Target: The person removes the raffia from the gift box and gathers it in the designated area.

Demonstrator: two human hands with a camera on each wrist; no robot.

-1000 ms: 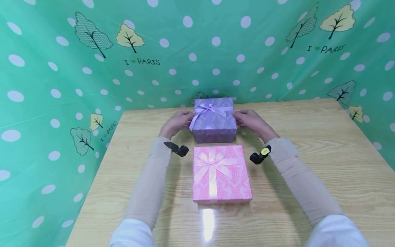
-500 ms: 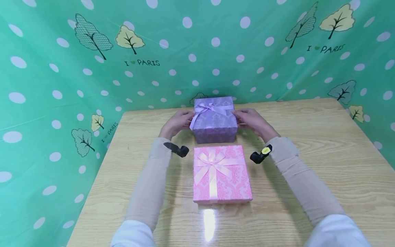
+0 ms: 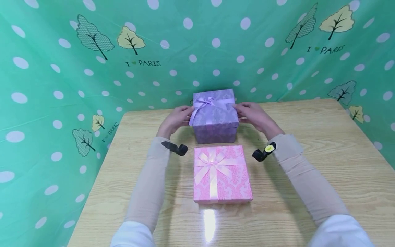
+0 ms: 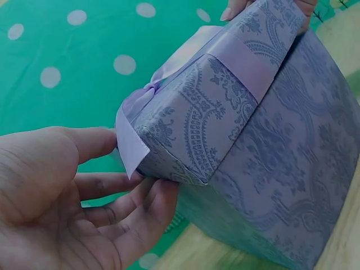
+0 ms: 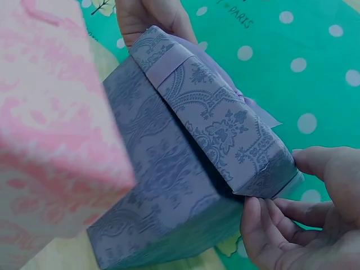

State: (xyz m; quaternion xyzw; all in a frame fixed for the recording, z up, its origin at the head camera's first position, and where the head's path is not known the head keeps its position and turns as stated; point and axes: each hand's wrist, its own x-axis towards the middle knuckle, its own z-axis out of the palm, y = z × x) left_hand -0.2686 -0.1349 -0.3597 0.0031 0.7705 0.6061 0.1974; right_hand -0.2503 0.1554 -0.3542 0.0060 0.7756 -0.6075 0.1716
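Left hand (image 3: 176,120) pinched purple lid (image 3: 220,116) by left edge | right hand (image 3: 256,118) pinched right edge | it sat between both, neither nearer, gap underneath wider toward right hand | purple box (image 3: 215,134) stood below hands, on desk (image 3: 327,133).

1. Worktop (image 3: 327,144): pale wood finish, fine grain running roughly side to side, surface flat and a bit glossy.
2. Bright glare patch on it, just in front of the pink box. Soft dark shadows to either side of the boxes.
3. Pink box (image 3: 234,178): sits flat, nearer the front. Damask print, pale pink ribbon crossing the top, bow toward the upper left.
4. Purple box (image 3: 214,134): base flat on the wood, near the back edge, directly behind the pink one. Damask print too.
5. Boxes close together but not touching, narrow strip of wood between.
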